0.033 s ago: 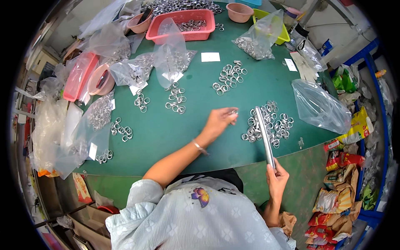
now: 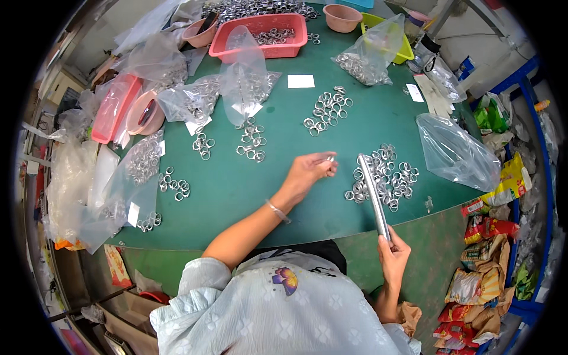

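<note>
My left hand, with a bracelet at its wrist, is closed above the middle of the table. Its thumb and fingertips pinch a small silver ring. My right hand is wrapped round the lower end of a long silver ring mandrel, just past the table's near edge. The mandrel slants up and to the left, across a loose pile of silver rings, and hides part of it. Its tip is a short way right of my left fingertips, with no ring visible on it.
Smaller ring groups lie across the green table. Clear bags of rings stand farther back and left. A pink tray holds rings at the back. An unfilled-looking plastic bag lies at right, beside a blue rack.
The mandrel's tip has shifted slightly left, toward my left hand. Both hands keep their grips. The whole scene sits very slightly farther right in the picture.
</note>
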`<state>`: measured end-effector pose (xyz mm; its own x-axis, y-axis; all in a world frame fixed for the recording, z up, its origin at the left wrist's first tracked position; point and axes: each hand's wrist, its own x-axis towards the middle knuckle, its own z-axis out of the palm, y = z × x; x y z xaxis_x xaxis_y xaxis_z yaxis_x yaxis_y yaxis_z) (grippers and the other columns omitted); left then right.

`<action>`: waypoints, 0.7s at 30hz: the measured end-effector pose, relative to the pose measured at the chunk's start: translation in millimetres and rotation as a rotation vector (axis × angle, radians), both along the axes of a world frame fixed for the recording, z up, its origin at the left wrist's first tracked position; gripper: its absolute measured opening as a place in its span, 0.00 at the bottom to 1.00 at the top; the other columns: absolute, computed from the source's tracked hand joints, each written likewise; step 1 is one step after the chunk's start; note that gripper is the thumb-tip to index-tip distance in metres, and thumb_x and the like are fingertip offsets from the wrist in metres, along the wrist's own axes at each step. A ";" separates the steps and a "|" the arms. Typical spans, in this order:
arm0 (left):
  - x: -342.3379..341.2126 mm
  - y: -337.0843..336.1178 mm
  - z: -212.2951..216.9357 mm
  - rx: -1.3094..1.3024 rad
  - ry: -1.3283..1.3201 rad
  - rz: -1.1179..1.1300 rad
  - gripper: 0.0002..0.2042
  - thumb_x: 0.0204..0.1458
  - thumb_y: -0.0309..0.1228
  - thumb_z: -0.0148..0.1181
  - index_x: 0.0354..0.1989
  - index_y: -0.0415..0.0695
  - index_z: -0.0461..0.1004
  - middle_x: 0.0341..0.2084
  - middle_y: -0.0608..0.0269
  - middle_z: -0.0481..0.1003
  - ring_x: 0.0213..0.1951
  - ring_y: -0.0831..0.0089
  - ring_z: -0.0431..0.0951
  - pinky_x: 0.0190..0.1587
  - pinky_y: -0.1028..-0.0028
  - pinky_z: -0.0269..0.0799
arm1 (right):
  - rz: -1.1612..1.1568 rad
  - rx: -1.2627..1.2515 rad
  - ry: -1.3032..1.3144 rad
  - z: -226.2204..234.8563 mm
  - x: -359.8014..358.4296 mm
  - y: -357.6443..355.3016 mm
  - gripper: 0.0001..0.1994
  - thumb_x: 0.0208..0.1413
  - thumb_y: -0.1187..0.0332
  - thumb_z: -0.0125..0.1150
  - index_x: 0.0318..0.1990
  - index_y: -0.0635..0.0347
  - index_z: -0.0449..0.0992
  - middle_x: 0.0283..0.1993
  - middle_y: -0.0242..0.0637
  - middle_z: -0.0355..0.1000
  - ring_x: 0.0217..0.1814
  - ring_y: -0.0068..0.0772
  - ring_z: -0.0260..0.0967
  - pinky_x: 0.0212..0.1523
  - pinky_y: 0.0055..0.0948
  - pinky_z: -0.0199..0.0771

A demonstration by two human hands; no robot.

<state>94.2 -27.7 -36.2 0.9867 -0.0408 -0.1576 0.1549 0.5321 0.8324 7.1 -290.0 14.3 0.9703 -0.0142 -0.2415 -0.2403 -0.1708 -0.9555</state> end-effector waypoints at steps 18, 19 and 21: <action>-74.9 -12.3 56.3 0.077 -0.141 -0.213 0.11 0.44 0.20 0.59 0.39 0.34 0.73 0.38 0.60 0.71 0.41 0.71 0.71 0.47 0.73 0.67 | 0.461 -0.219 -0.322 41.8 11.6 30.2 0.18 0.40 0.78 0.65 0.43 0.68 0.74 0.23 0.39 0.72 0.21 0.16 0.64 0.23 0.19 0.63; -75.1 -11.3 58.6 0.062 -0.141 -0.222 0.12 0.44 0.21 0.59 0.39 0.34 0.73 0.38 0.60 0.71 0.42 0.71 0.71 0.47 0.73 0.67 | 0.464 -0.225 -0.342 43.7 10.2 31.6 0.19 0.39 0.78 0.65 0.43 0.68 0.74 0.24 0.41 0.73 0.21 0.17 0.65 0.23 0.19 0.64; -77.4 -7.3 66.7 0.032 -0.146 -0.232 0.12 0.44 0.21 0.59 0.39 0.34 0.73 0.38 0.59 0.70 0.42 0.71 0.71 0.47 0.72 0.67 | 0.496 -0.260 -0.382 48.6 8.8 32.4 0.20 0.38 0.78 0.66 0.43 0.68 0.73 0.24 0.43 0.72 0.20 0.22 0.66 0.23 0.21 0.65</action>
<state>16.8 -34.9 30.5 0.9640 -0.2654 -0.0188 0.1463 0.4698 0.8706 15.9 -257.6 62.9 0.8936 0.4432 0.0710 0.2724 -0.4097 -0.8706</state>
